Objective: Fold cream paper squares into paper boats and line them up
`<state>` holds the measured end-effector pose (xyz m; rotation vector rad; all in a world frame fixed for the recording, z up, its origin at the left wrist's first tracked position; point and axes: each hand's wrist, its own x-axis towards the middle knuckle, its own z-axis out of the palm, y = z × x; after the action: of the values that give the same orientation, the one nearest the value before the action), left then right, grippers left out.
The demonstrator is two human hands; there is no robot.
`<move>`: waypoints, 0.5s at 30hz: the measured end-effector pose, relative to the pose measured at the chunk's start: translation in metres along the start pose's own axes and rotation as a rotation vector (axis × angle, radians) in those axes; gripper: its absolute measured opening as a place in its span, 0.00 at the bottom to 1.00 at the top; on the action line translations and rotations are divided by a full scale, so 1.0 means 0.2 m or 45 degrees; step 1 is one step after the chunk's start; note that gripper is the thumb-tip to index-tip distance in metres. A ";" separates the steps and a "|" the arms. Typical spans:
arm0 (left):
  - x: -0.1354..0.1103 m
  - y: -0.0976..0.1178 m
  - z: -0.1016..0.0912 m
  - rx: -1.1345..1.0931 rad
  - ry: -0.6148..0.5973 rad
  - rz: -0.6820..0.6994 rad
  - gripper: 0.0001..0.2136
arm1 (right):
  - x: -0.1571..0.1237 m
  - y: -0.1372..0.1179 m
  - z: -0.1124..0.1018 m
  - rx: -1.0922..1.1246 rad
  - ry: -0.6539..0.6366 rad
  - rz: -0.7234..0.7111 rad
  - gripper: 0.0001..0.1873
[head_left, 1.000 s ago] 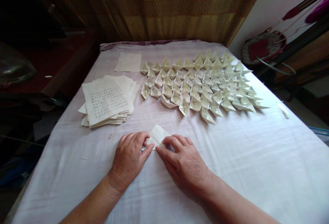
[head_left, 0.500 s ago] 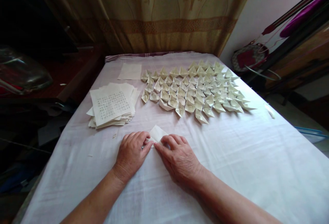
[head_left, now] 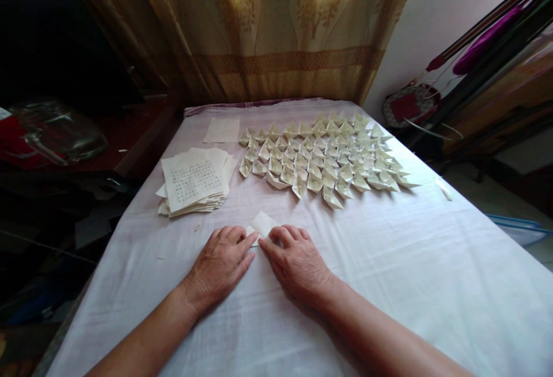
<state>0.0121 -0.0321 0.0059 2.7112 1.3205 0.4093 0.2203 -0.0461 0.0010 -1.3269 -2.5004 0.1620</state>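
A partly folded sheet of paper (head_left: 262, 223), its top corner pointing away from me, lies on the white cloth between my hands. My left hand (head_left: 223, 259) is at its left edge, the index fingertip pressed on the fold, the thumb lower down by the cloth and the other fingers curled. From the right, my right hand (head_left: 298, 261) grips the paper, thumb and bent fingers close together at the lower fold. Both hands cover parts of the sheet. Beyond them stand rows of folded paper boats (head_left: 315, 161).
A stack of written paper sheets (head_left: 194, 184) lies at the left, with a single blank sheet (head_left: 222, 130) behind it. A dark red cabinet (head_left: 159, 120) holding a glass jar (head_left: 64, 132) adjoins the left side. A curtain (head_left: 276, 68) hangs behind; a bag (head_left: 410, 106) hangs at right.
The camera view has tilted up slightly. My left thumb has moved down off the paper's lower edge, while the left index finger reaches over the fold. The right hand stays on the paper.
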 end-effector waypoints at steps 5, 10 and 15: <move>-0.05 -0.04 -0.01 0.015 0.000 0.027 0.17 | 0.00 -0.01 0.00 -0.013 -0.003 0.020 0.14; -0.16 -0.11 -0.03 0.070 -0.036 0.150 0.20 | 0.01 -0.01 -0.01 -0.018 -0.034 0.019 0.13; -0.14 -0.09 -0.06 0.103 -0.058 0.137 0.18 | 0.00 -0.01 -0.01 -0.050 -0.009 0.005 0.11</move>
<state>-0.0215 -0.0432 0.0090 2.8491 1.2101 0.3077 0.2198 -0.0471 0.0037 -1.3488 -2.5189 0.1193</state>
